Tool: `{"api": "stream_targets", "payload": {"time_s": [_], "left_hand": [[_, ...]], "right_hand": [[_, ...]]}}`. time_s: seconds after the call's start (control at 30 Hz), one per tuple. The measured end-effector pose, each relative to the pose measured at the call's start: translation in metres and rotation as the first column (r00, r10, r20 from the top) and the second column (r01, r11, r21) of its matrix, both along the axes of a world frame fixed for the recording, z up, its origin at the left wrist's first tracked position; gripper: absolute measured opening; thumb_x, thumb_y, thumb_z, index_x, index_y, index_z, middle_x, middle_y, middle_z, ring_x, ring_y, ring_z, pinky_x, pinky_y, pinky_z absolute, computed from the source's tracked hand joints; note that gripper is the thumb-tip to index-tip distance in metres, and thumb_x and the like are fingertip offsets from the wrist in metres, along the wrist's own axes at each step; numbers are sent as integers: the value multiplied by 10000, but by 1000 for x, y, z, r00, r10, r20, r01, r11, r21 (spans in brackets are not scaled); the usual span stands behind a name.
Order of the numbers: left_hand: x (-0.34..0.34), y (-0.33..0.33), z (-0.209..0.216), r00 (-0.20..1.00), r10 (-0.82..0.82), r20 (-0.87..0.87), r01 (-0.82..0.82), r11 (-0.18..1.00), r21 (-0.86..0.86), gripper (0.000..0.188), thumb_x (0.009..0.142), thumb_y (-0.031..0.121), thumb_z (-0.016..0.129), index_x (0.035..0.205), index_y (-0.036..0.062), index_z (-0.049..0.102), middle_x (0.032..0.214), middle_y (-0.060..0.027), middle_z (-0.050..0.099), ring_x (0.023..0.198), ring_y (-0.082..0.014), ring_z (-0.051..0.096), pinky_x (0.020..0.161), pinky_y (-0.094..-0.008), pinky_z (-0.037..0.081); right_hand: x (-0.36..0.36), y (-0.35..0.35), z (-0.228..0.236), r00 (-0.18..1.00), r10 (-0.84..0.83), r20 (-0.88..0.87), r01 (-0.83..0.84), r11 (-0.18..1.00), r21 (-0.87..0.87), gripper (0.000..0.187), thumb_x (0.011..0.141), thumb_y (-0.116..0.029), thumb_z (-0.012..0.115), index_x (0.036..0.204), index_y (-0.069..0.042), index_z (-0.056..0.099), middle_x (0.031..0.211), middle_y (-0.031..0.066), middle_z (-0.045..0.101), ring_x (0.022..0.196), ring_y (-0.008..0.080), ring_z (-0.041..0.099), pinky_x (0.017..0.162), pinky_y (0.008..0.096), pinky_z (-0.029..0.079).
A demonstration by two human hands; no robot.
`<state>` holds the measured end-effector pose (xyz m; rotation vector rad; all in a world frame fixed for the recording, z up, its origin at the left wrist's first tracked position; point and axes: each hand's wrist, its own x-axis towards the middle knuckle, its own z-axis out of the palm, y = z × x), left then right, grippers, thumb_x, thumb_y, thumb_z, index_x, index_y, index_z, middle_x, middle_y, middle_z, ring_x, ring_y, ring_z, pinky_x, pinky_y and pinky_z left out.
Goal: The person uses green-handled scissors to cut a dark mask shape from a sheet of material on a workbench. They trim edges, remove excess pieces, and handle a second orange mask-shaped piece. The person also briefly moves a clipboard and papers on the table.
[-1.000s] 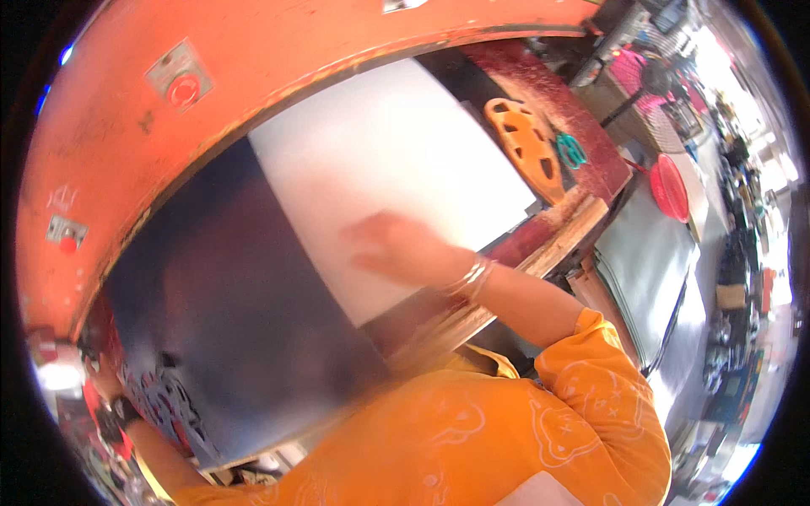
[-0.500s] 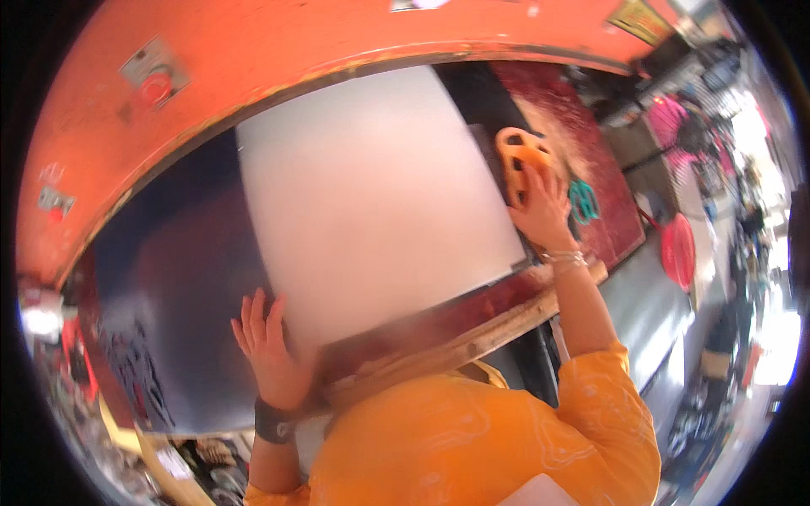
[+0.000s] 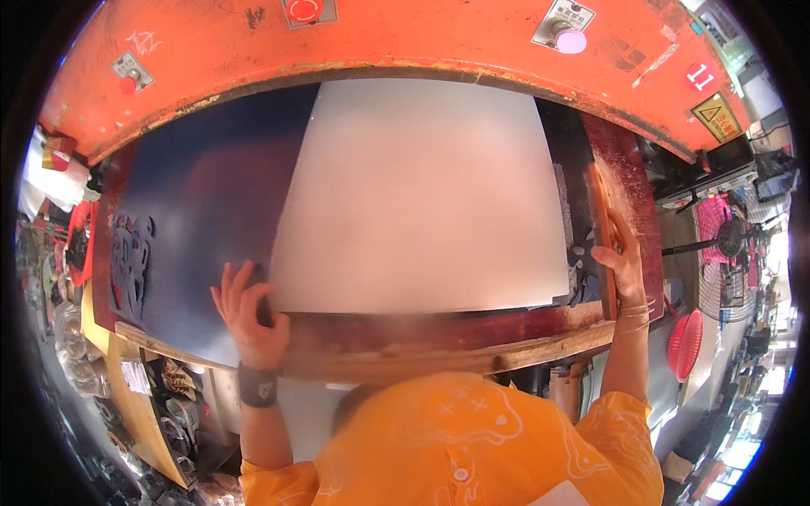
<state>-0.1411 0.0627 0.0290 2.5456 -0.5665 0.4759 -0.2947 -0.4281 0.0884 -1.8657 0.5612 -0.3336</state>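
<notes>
My right hand (image 3: 623,268) grips an orange cutting die (image 3: 602,228), a thick openwork shape now tipped up on its edge, with the thumb on its left side and fingers along its right. Left of it lies a large pale white board (image 3: 422,194) on the work surface. My left hand (image 3: 255,316) is over the dark blue sheet (image 3: 202,228), near the board's lower left corner. Its thumb and forefinger curve toward each other with a gap, and nothing shows in it. Small dark cut scraps (image 3: 580,274) lie between board and die.
An orange machine beam (image 3: 422,42) with buttons spans the far side. A wooden rail (image 3: 405,358) edges the dark red table in front of me. Cut-out strips (image 3: 131,266) lie at the left. A black fan (image 3: 727,240) and red basket (image 3: 684,346) stand at the right.
My right hand has taken hold of the orange die and tipped it from flat onto its edge. My left hand's fingers have curled in. The view has turned.
</notes>
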Motion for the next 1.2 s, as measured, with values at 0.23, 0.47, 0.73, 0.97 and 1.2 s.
{"api": "stream_targets", "payload": {"time_s": [0.23, 0.47, 0.73, 0.97, 1.2], "left_hand": [[3, 12, -17, 998, -26, -56, 22, 996, -85, 327, 607, 2, 528, 912, 102, 593, 1208, -90, 567, 1276, -355, 397, 1097, -579, 117], [-16, 15, -17, 996, 25, -89, -32, 996, -78, 249, 685, 14, 558, 911, 110, 597, 1146, -79, 589, 1234, -318, 448, 1097, -550, 164], [-76, -33, -25, 836, -515, -190, 331, 749, -574, 153, 699, -46, 547, 802, 43, 616, 823, -135, 645, 825, -296, 623, 744, -395, 491], [-30, -55, -74, 895, -445, 35, 436, 856, -277, 162, 727, -44, 519, 832, 23, 622, 848, -141, 649, 800, -280, 614, 751, -352, 483], [35, -118, -75, 997, -13, 75, 32, 965, -260, 199, 891, 52, 493, 1042, -39, 586, 996, -148, 606, 940, -252, 569, 861, -339, 456]], "right_hand": [[101, 128, 11, 893, 447, 43, -426, 873, -238, 759, 559, -177, 767, 1273, -101, 521, 1363, 147, 379, 1280, 278, 362, 1057, 374, 301], [201, 209, -20, 851, 458, -257, -496, 537, -683, 684, 604, -309, 723, 1246, -174, 529, 1381, 150, 333, 1271, 368, 281, 1006, 508, 277], [105, 152, -9, 885, 446, -137, -397, 565, -724, 517, 702, -255, 716, 1183, -141, 564, 1343, 139, 388, 1276, 390, 299, 1020, 516, 253], [-44, 77, -66, 991, 7, 136, 75, 802, -592, 253, 745, -94, 640, 996, -70, 620, 1094, 115, 580, 1109, 330, 496, 958, 457, 374], [-89, -111, -94, 820, -343, 458, 556, 668, -495, 252, 806, -29, 610, 1056, -58, 602, 1041, 100, 570, 952, 235, 569, 780, 327, 483]]}}
